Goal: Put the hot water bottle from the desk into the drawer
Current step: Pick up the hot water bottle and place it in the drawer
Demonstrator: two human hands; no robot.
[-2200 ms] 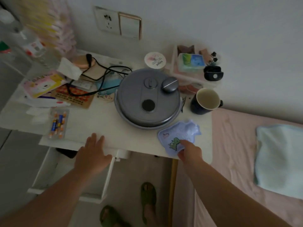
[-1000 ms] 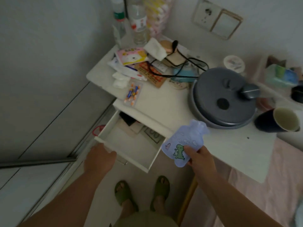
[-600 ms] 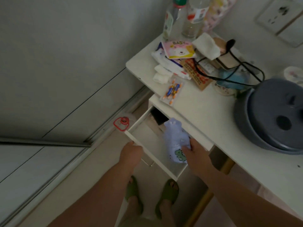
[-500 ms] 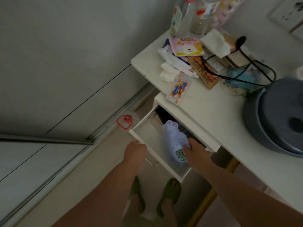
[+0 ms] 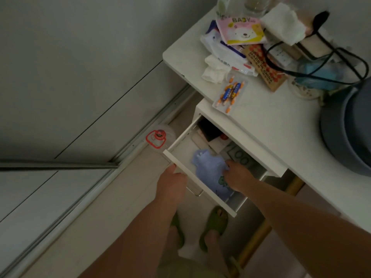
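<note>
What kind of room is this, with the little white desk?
Probably a bedroom or dorm room at home: a cluttered white desk with an open white drawer, a pink baby-wipes pack with a bear, and green slippers on bare feet.

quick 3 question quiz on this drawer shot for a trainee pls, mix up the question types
1. True or false: the hot water bottle lies on the desk beside the battery pack.
2. What does the left hand touch? A the drawer front edge; B the grey pot; C the black cable.
3. Fill in: the right hand rests on the hot water bottle inside the open ____.

Key
1. False: it lies inside the drawer.
2. A.
3. drawer.
</note>
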